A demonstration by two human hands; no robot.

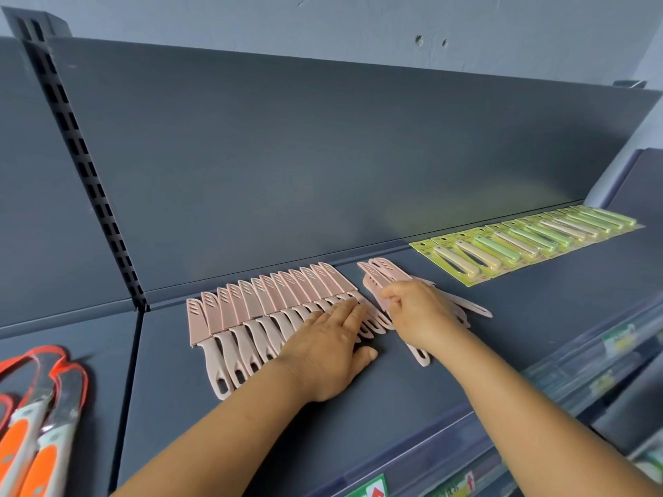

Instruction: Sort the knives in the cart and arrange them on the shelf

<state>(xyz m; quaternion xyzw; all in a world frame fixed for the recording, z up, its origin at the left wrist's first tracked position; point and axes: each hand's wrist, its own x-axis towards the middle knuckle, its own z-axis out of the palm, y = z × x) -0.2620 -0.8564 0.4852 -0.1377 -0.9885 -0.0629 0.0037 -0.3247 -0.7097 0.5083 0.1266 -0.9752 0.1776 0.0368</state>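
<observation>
Several pink sheathed knives [251,310] lie in an overlapping row on the dark grey shelf [376,389]. My left hand [333,347] rests flat on the right end of that row, fingers straight. Just to the right, my right hand [418,310] grips a loose bunch of pink knives [380,278]; their sheathed blades fan out past my fingers and handles stick out to the right and below. The cart is out of view.
A row of carded green and cream knives [520,245] runs along the shelf's back right. Orange-handled knives [39,417] lie on the neighbouring shelf at the lower left. The shelf's front rail with price labels [369,489] runs below my arms.
</observation>
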